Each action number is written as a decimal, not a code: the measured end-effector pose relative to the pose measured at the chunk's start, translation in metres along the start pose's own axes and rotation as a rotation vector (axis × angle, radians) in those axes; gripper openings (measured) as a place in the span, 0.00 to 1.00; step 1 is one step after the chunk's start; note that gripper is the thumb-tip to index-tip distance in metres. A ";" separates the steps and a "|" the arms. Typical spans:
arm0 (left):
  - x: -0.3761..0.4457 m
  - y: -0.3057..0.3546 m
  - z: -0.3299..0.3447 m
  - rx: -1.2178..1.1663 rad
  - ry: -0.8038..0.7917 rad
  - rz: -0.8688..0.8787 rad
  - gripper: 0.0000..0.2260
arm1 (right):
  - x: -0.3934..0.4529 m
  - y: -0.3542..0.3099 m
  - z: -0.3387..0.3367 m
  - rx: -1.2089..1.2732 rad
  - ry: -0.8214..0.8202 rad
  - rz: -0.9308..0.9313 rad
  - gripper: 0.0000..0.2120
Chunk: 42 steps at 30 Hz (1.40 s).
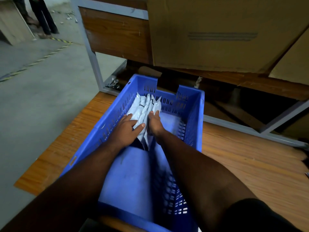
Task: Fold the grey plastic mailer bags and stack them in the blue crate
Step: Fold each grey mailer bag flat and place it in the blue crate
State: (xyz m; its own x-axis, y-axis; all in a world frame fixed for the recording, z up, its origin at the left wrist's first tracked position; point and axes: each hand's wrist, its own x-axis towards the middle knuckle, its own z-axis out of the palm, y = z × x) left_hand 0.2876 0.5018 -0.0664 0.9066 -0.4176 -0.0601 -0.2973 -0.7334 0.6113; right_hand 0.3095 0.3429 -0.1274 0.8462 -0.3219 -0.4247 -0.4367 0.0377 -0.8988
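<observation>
Reaching into blue crate (199, 114) with both arms. Folded grey mailer bags (143, 109) standing on edge, leaning in row against far-left wall inside crate. Left hand (124, 131) lying flat on bags' left side, fingers straight, thumb stretched across them. Right hand (154, 122) pressing bags' right side, fingertips (156, 113) touching rightmost bag; whether curling round it, cannot tell. Crate sitting on wooden table (250, 164). Cardboard box (217, 34) sitting behind crate on metal-framed bench (115, 34). Concrete floor (41, 81) showing at left.
</observation>
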 end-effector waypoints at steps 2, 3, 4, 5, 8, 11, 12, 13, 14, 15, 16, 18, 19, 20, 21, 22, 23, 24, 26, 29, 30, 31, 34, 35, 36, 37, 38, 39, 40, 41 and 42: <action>0.000 0.004 -0.001 -0.020 0.092 -0.006 0.15 | -0.020 -0.015 0.001 -0.015 0.008 -0.025 0.41; -0.001 0.007 -0.002 -0.022 0.124 -0.008 0.11 | -0.023 -0.017 -0.001 -0.046 0.023 -0.041 0.36; -0.001 0.008 -0.002 -0.024 0.137 -0.002 0.08 | -0.023 -0.016 -0.003 -0.083 0.027 -0.052 0.33; -0.002 0.010 -0.003 -0.020 0.133 0.002 0.06 | -0.020 -0.012 -0.005 -0.111 0.032 -0.058 0.31; -0.004 0.012 -0.005 -0.011 0.117 0.011 0.03 | -0.012 -0.007 -0.009 -0.147 0.026 -0.063 0.30; -0.006 0.012 -0.005 -0.014 0.115 0.006 0.09 | -0.013 -0.009 -0.010 -0.142 0.046 -0.070 0.30; -0.007 0.013 -0.005 -0.010 0.114 0.001 0.14 | -0.014 -0.009 -0.010 -0.148 0.046 -0.069 0.30; -0.008 0.015 -0.005 -0.003 0.113 -0.008 0.18 | -0.016 -0.009 -0.010 -0.156 0.048 -0.061 0.31; -0.008 0.016 -0.004 0.008 0.114 -0.012 0.21 | -0.017 -0.010 -0.010 -0.168 0.058 -0.051 0.32; -0.009 0.016 -0.005 0.034 0.110 -0.008 0.24 | -0.020 -0.011 -0.011 -0.184 0.071 -0.034 0.34; -0.009 0.016 -0.005 0.076 0.105 0.005 0.26 | -0.022 -0.013 -0.013 -0.221 0.080 -0.015 0.36; -0.007 0.018 -0.006 0.146 0.104 0.042 0.28 | -0.026 -0.020 -0.020 -0.336 0.081 -0.012 0.38; -0.007 0.020 -0.007 0.160 0.110 0.055 0.29 | -0.030 -0.024 -0.024 -0.392 0.078 -0.033 0.37; -0.008 0.022 -0.007 0.167 0.113 0.062 0.28 | -0.035 -0.031 -0.028 -0.432 0.066 -0.054 0.37; -0.010 0.026 -0.008 0.171 0.109 0.067 0.28 | -0.042 -0.040 -0.032 -0.449 0.057 -0.070 0.35; -0.011 0.030 -0.010 0.167 0.105 0.074 0.27 | -0.050 -0.050 -0.036 -0.462 0.040 -0.088 0.32; -0.013 0.034 -0.012 0.153 0.107 0.094 0.25 | -0.060 -0.060 -0.039 -0.488 0.025 -0.114 0.29; -0.016 0.041 -0.016 0.128 0.117 0.126 0.24 | -0.072 -0.072 -0.044 -0.528 0.021 -0.149 0.24; -0.021 0.061 -0.025 0.072 0.166 0.221 0.21 | -0.103 -0.092 -0.065 -0.576 0.078 -0.325 0.14; -0.040 0.112 -0.040 0.001 0.280 0.468 0.18 | -0.176 -0.105 -0.117 -0.314 0.137 -0.651 0.17; -0.049 0.133 -0.043 -0.028 0.321 0.550 0.17 | -0.203 -0.107 -0.137 -0.200 0.159 -0.720 0.16; -0.058 0.153 -0.044 -0.065 0.343 0.615 0.16 | -0.230 -0.107 -0.157 -0.107 0.181 -0.750 0.15; -0.074 0.201 -0.025 -0.152 0.262 0.704 0.14 | -0.283 -0.098 -0.208 0.017 0.233 -0.783 0.11; -0.075 0.215 -0.012 -0.160 0.212 0.717 0.14 | -0.292 -0.092 -0.223 -0.019 0.275 -0.782 0.11; -0.076 0.231 0.002 -0.155 0.165 0.733 0.14 | -0.300 -0.083 -0.239 -0.075 0.316 -0.783 0.10; -0.076 0.245 0.017 -0.138 0.126 0.748 0.14 | -0.306 -0.074 -0.255 -0.132 0.356 -0.785 0.10; -0.076 0.258 0.031 -0.116 0.091 0.758 0.14 | -0.309 -0.064 -0.269 -0.173 0.391 -0.782 0.10; -0.075 0.274 0.049 -0.092 0.047 0.771 0.14 | -0.314 -0.053 -0.288 -0.200 0.436 -0.766 0.10; -0.075 0.290 0.066 -0.067 0.005 0.785 0.14 | -0.319 -0.040 -0.308 -0.217 0.481 -0.736 0.10; -0.075 0.306 0.086 -0.038 -0.035 0.802 0.14 | -0.324 -0.026 -0.329 -0.238 0.531 -0.699 0.10; -0.075 0.322 0.105 -0.008 -0.069 0.819 0.14 | -0.327 -0.009 -0.351 -0.268 0.588 -0.658 0.09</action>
State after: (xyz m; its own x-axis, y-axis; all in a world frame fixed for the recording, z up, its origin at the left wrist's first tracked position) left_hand 0.0927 0.2402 0.0519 0.3827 -0.8512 0.3592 -0.8545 -0.1783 0.4879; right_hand -0.0705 0.1158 0.0580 0.6898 -0.6324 0.3526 -0.0409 -0.5202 -0.8531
